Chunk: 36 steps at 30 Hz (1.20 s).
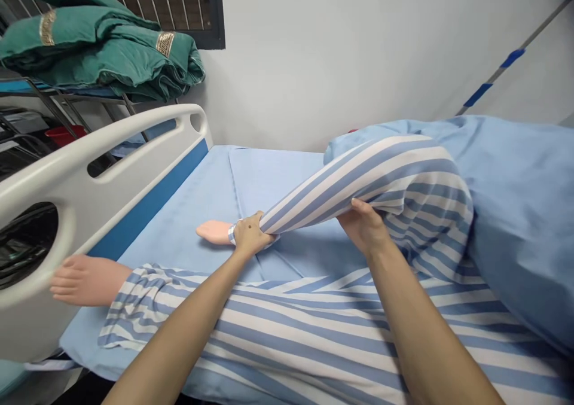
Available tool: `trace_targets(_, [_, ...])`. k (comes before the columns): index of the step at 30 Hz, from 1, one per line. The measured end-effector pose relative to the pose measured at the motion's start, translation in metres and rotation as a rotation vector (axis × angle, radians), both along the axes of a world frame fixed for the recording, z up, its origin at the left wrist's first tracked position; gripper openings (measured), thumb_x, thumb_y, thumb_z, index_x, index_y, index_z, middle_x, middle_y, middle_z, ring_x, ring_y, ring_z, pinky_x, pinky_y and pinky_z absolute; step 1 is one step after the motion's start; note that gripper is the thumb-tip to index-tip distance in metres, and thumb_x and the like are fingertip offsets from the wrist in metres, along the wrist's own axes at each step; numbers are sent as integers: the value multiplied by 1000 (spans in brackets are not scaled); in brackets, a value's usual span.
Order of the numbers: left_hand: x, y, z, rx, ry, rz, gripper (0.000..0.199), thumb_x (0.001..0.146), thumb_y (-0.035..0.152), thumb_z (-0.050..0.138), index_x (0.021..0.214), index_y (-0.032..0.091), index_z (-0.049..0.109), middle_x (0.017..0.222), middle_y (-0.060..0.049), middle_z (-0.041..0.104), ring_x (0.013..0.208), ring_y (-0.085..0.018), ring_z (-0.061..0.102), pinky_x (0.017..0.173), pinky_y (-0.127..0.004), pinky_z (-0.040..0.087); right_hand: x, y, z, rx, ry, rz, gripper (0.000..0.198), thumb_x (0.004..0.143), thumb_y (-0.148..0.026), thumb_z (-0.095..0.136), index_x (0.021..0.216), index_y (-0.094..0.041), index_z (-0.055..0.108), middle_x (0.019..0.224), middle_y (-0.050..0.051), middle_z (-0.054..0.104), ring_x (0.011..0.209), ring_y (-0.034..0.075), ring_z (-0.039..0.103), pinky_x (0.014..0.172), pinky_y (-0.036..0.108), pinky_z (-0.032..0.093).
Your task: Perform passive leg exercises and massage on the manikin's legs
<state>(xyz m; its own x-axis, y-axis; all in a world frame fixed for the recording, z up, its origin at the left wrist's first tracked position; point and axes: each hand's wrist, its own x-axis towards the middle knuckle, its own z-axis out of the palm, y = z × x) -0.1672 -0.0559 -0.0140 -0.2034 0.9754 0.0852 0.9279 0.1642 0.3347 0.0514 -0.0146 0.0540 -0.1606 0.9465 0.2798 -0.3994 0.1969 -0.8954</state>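
A figure, apparently a manikin, lies on the bed in striped blue-and-white trousers (314, 327). Its far leg (385, 163) is bent with the knee raised, while the near leg lies straight, its bare foot (89, 279) close to the footboard. My left hand (252, 234) is wrapped round the far leg's ankle at the trouser cuff, just above the far foot (214, 232). Under the calf of that same leg, my right hand (365, 225) grips from below, thumb on the near side of the cloth and fingers hidden behind.
A white footboard (147, 133) with a blue band closes the bed's left end. Light-blue sheet (269, 171) covers the mattress, and a blue quilt (515, 213) is heaped at right. Folded green bedding (112, 52) lies on another bed behind. A white wall (305, 64) borders the far side.
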Motion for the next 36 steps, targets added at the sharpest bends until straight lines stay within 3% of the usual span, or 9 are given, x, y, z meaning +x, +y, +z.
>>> trace_targets(7, [-20, -6, 14, -40, 50, -13, 42, 62, 50, 57, 99, 30, 53, 92, 1, 67, 87, -22, 60, 71, -28, 40, 3, 0, 0, -20, -109, 87, 35, 71, -38, 60, 105, -28, 59, 101, 0, 65, 112, 24, 50, 86, 40, 47])
trace_targets(12, [-89, -16, 42, -132, 281, -13, 47, 59, 39, 59, 104, 28, 53, 95, -3, 67, 89, -25, 61, 73, -32, 41, -6, -3, -19, -199, -209, 301, 30, 70, -37, 64, 96, -23, 64, 102, 4, 64, 105, 24, 54, 84, 39, 48])
trace_targets(15, [-138, -22, 64, -166, 477, -99, 49, 60, 38, 58, 107, 25, 52, 99, -7, 67, 91, -27, 60, 78, -37, 40, -24, -10, -45, -353, -476, 495, 32, 63, -38, 69, 90, -20, 67, 107, 7, 63, 106, 24, 53, 81, 35, 50])
trace_targets(17, [-160, -26, 76, -212, 571, -172, 47, 57, 39, 60, 101, 23, 55, 96, -9, 67, 91, -29, 60, 81, -40, 38, -35, -16, -59, -378, -716, 647, 44, 59, -37, 73, 100, -22, 66, 118, 7, 58, 110, 26, 51, 78, 34, 50])
trace_targets(19, [-170, -29, 80, -300, 612, -196, 48, 53, 41, 63, 96, 21, 56, 92, -10, 67, 87, -30, 60, 79, -40, 39, -42, -21, -68, -321, -910, 743, 60, 58, -37, 73, 115, -23, 59, 129, 8, 50, 115, 28, 47, 82, 35, 48])
trace_targets(22, [-172, -35, 69, -405, 618, -180, 51, 49, 43, 65, 95, 21, 57, 89, -10, 67, 81, -28, 61, 72, -38, 41, -43, -25, -69, -128, -1073, 794, 71, 62, -39, 69, 127, -19, 49, 135, 10, 43, 122, 28, 41, 100, 38, 35])
trace_targets(27, [-172, -39, 47, -326, 634, -213, 49, 53, 45, 63, 96, 20, 57, 87, -11, 67, 82, -28, 60, 75, -38, 37, -40, -27, -62, 163, -1120, 842, 80, 62, -39, 68, 134, -21, 39, 141, 6, 35, 128, 26, 32, 108, 36, 21])
trace_targets(33, [-181, -24, 59, -290, 628, -249, 51, 53, 45, 64, 96, 18, 58, 87, -14, 66, 79, -28, 59, 71, -37, 35, -41, -28, -60, 211, -1171, 788, 90, 60, -44, 69, 139, -23, 29, 144, 5, 29, 131, 28, 27, 109, 38, 19])
trace_targets(36, [-181, -25, 51, -274, 619, -231, 51, 53, 45, 65, 96, 17, 58, 85, -12, 66, 81, -27, 58, 75, -37, 33, -43, -29, -63, 210, -1198, 776, 90, 59, -45, 69, 138, -23, 31, 143, 5, 31, 130, 29, 27, 108, 39, 20])
